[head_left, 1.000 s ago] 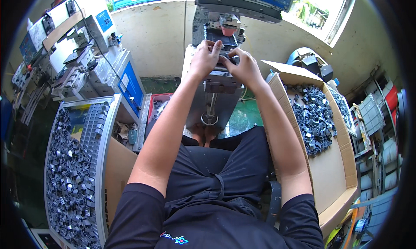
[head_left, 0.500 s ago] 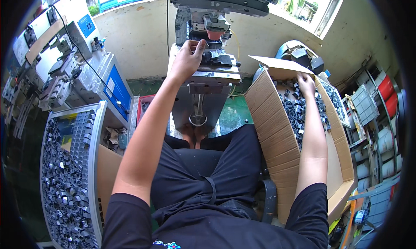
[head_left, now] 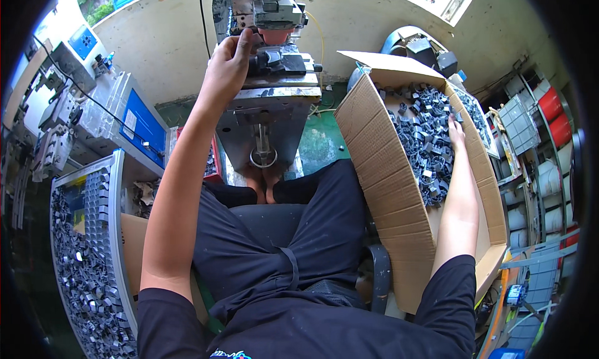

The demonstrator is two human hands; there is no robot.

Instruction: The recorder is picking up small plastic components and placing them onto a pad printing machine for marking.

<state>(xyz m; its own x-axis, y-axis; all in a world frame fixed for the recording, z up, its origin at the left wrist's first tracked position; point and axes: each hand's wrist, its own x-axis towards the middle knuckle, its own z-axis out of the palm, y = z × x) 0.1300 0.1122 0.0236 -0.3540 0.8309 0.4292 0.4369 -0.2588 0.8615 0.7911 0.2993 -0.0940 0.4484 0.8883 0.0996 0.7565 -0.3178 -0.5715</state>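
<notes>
My left hand [head_left: 229,65] is raised at a machine with a pink pad [head_left: 275,36], just left of its black fixture [head_left: 284,64]. Its fingers are curled together with the thumb up, and whatever they pinch is hidden. Inside the open cardboard box [head_left: 380,165] on my right, my right hand [head_left: 457,134] reaches over a heap of small dark grey parts [head_left: 426,137]. One small dark part [head_left: 458,117] shows at its closed fingertips.
To my left a grey-framed tray [head_left: 117,228] holds many similar small parts, some in rows. Behind it stands a machine cabinet with a blue door [head_left: 142,125]. Shelving with red and white containers [head_left: 552,118] lines the right. A chair armrest [head_left: 380,275] is by my right hip.
The whole view has shifted, with the machine now farther left and higher. My right hand has drawn back nearer over the heap, a small part now showing at its fingers. My left hand stays by the fixture.
</notes>
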